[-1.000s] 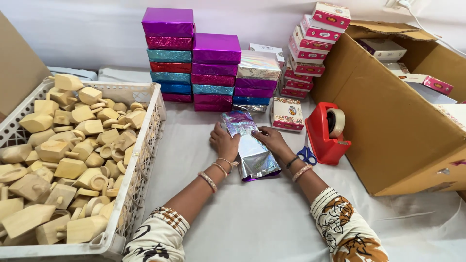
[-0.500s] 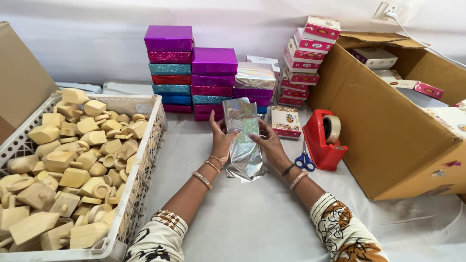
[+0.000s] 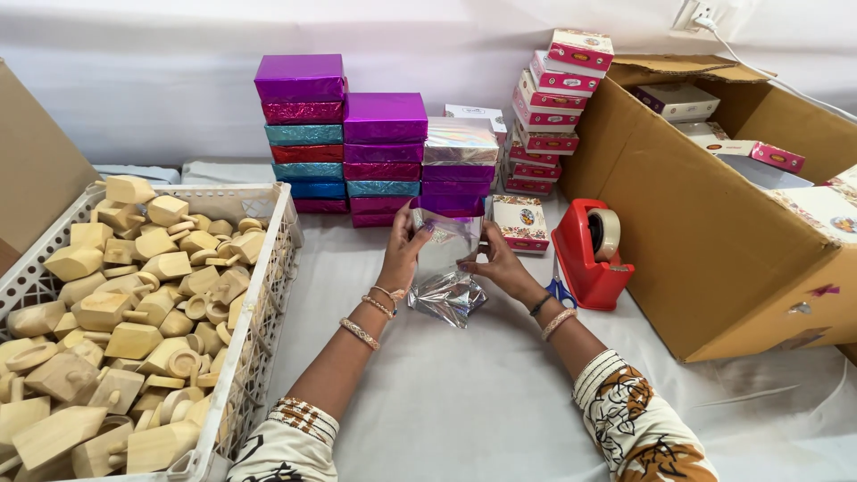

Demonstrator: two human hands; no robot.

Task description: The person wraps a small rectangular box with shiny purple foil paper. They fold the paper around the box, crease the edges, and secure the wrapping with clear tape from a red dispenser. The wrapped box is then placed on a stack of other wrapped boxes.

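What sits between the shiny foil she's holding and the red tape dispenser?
In the head view, a small white printed box stands between the silver foil sheet and the red tape dispenser, with blue-handled scissors lying beside the dispenser.

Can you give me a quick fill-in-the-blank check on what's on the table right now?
1. Both hands, the left hand and the right hand, hold a sheet of shiny ____ foil wrap.
2. The white crate on the person's left is filled with ____ pieces.
3. The tape dispenser beside the cardboard box is coloured ____.
4. The topmost box of the tallest foil-wrapped stack is ____.

Missing words: silver; wooden; red; purple
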